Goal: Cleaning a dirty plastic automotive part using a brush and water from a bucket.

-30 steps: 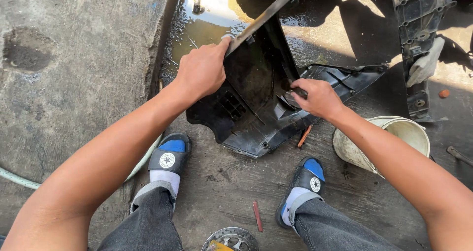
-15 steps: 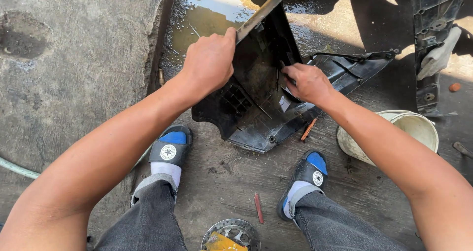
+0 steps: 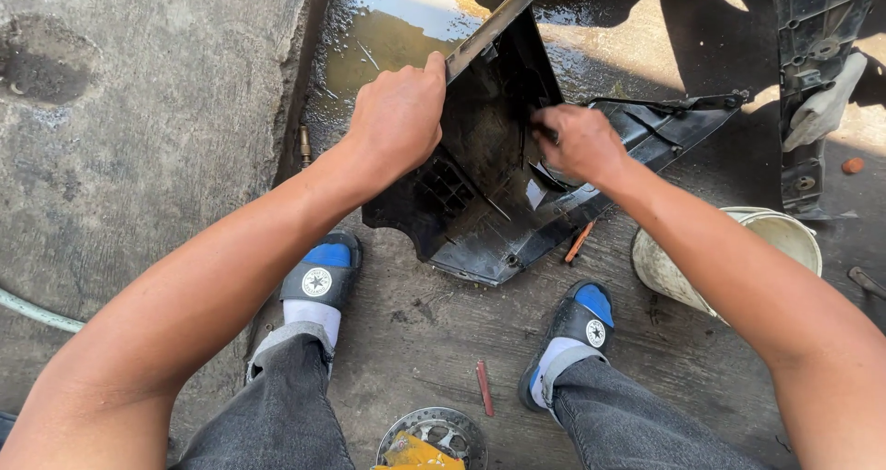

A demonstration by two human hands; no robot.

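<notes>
Left hand (image 3: 399, 119) grips black plastic panel (image 3: 480, 202) edge; right hand (image 3: 580, 142) inside.

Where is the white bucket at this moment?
In the head view, the white bucket stands on the wet ground at the right, partly hidden under the person's right forearm, beside the black plastic panel and near the right sandal.

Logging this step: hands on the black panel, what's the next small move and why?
Probably keep the left hand clamped on the upper edge of the black plastic panel and let the right hand work on inside its hollow. The panel stands tilted on the wet concrete ground by the puddle, so only that grip looks to steady it. What the right fingers pinch is hidden.
</notes>
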